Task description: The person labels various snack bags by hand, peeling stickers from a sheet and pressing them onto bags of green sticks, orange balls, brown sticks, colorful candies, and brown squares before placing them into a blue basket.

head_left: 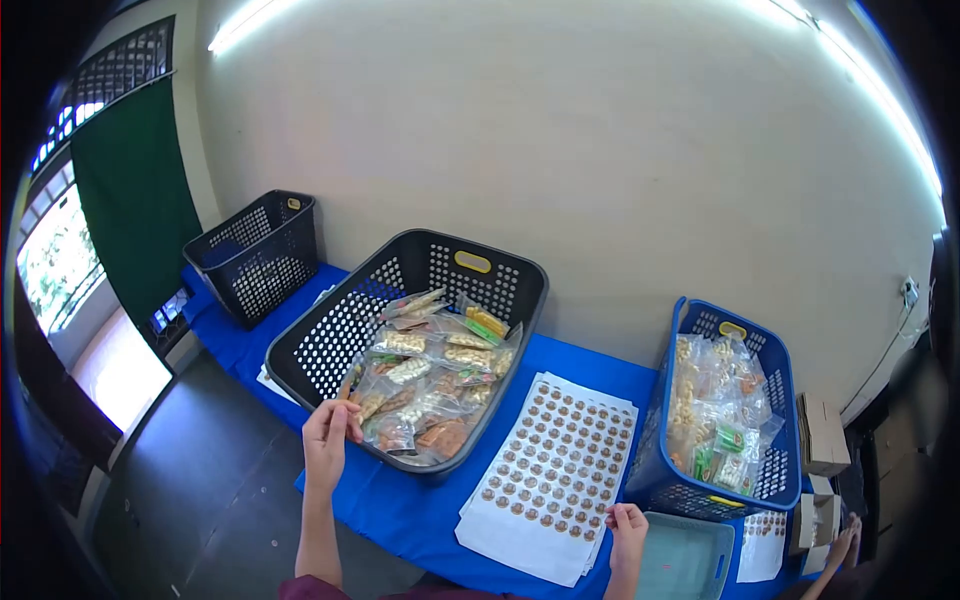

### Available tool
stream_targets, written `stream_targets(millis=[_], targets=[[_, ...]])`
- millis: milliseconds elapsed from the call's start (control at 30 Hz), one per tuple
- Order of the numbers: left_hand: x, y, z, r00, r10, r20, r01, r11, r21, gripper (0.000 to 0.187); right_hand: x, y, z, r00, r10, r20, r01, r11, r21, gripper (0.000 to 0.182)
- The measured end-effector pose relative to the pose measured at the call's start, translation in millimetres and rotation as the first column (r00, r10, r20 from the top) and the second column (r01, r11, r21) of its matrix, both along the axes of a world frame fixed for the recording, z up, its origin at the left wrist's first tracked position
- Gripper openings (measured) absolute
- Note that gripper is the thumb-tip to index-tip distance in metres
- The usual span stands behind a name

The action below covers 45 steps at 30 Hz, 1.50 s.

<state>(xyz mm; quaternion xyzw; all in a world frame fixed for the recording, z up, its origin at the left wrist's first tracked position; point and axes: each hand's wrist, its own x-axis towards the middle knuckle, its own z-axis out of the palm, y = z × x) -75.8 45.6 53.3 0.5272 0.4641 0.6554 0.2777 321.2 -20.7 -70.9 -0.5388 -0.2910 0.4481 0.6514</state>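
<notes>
My left hand is closed at the near left rim of a large black basket. Its fingertips are beside the clear snack packets heaped inside, and whatever they grip cannot be made out. My right hand is pinched together at the right edge of a stack of sticker sheets, printed with rows of round brown labels. Anything between those fingertips is too small to name. Just right of this hand lies a shallow grey-green tray.
A blue basket of clear packets stands on the right, partly over more label sheets. Another black basket is at the far left of the blue-covered table. Cardboard boxes and another person's hand are at far right.
</notes>
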Motion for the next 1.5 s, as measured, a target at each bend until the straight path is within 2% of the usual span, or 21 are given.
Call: stream_targets(millis=[167,267,333,467,500,533,600,633,667,733,833,933,967,1067,1200,1233,1333,1367,1400,1467,1500], targets=[[-53,37,14,0.987,-0.078,-0.141,0.081,0.997,0.015,0.03,-37,18,-4,0.981,0.082,0.177,-0.075,0.996,-0.049,0.023],[-75,76,22,0.952,-0.183,-0.247,0.177,0.983,-0.045,0.032,-76,21,3,0.995,-0.093,0.027,0.092,0.996,0.021,0.021],[-81,106,26,0.916,-0.257,-0.308,0.213,0.962,-0.168,0.028,-78,15,-14,0.992,-0.108,0.062,0.107,0.994,0.021,0.014],[-101,190,-5,0.725,-0.429,-0.539,0.234,0.889,-0.393,0.028,-87,-5,-20,0.987,-0.159,0.018,0.16,0.986,-0.055,0.011],[-108,213,-16,0.612,-0.5,-0.613,0.195,0.846,-0.496,0.033,-88,-11,-21,0.986,-0.164,0.027,0.165,0.984,-0.062,0.011],[-118,240,-44,0.465,-0.484,-0.741,0.111,0.863,-0.494,0.033,-87,-17,-21,0.985,-0.168,0.036,0.17,0.983,-0.069,0.011],[-127,264,-73,0.393,-0.615,-0.684,-0.071,0.721,-0.689,0.045,-87,-27,-22,0.977,-0.19,0.101,0.2,0.975,-0.097,0.011],[-131,266,-84,0.305,-0.712,-0.632,-0.195,0.603,-0.774,0.048,-90,-32,-21,0.969,-0.21,0.13,0.225,0.967,-0.116,0.01],[-131,267,-95,0.229,-0.8,-0.555,-0.326,0.474,-0.818,0.052,-91,-36,-19,0.96,-0.228,0.161,0.25,0.959,-0.134,0.01],[-126,248,-84,0.158,-0.918,-0.363,-0.512,0.238,-0.825,0.06,-93,-40,-20,0.951,-0.227,0.209,0.258,0.957,-0.132,0.011],[-139,260,-137,0.164,-0.985,-0.062,-0.56,-0.041,-0.827,0.057,-98,-38,-21,0.954,-0.168,0.25,0.211,0.964,-0.159,0.012],[-146,281,-183,0.182,-0.959,0.218,-0.602,-0.284,-0.746,0.054,-107,-26,-12,0.961,-0.071,0.267,0.117,0.98,-0.163,0.012],[-131,280,-182,0.173,-0.98,0.101,-0.731,-0.197,-0.653,0.04,-108,-22,-13,0.961,-0.064,0.271,0.1,0.987,-0.124,0.012],[-123,261,-149,0.063,-0.998,-0.028,-0.567,-0.013,-0.824,0.04,-114,-15,-1,0.932,-0.04,0.36,0.072,0.994,-0.076,0.012],[-138,271,-176,0.139,-0.99,-0.003,-0.543,-0.074,-0.837,0.042,-106,-30,-9,0.924,-0.031,0.381,0.077,0.991,-0.106,0.012],[-138,269,-174,0.076,-0.993,-0.087,-0.524,0.034,-0.851,0.037,-102,-38,-14,0.927,-0.05,0.372,0.098,0.989,-0.112,0.012],[-130,269,-145,-0.179,-0.863,-0.473,-0.325,0.505,-0.799,0.024,-89,-62,-32,0.921,-0.116,0.372,0.173,0.977,-0.123,0.012],[-136,273,-140,-0.1,-0.783,-0.615,-0.159,0.622,-0.766,0.015,-85,-70,-36,0.921,-0.139,0.364,0.204,0.968,-0.146,0.012],[-141,282,-140,0.101,-0.74,-0.665,-0.072,0.661,-0.747,0.017,-82,-76,-40,0.921,-0.164,0.354,0.235,0.957,-0.168,0.012],[-133,274,-104,0.243,-0.572,-0.784,0.075,0.817,-0.572,0.015,-78,-85,-44,0.922,-0.191,0.336,0.257,0.952,-0.165,0.012],[-125,260,-79,0.365,-0.496,-0.788,0.122,0.865,-0.488,0.013,-75,-88,-45,0.922,-0.196,0.334,0.261,0.951,-0.165,0.012]])
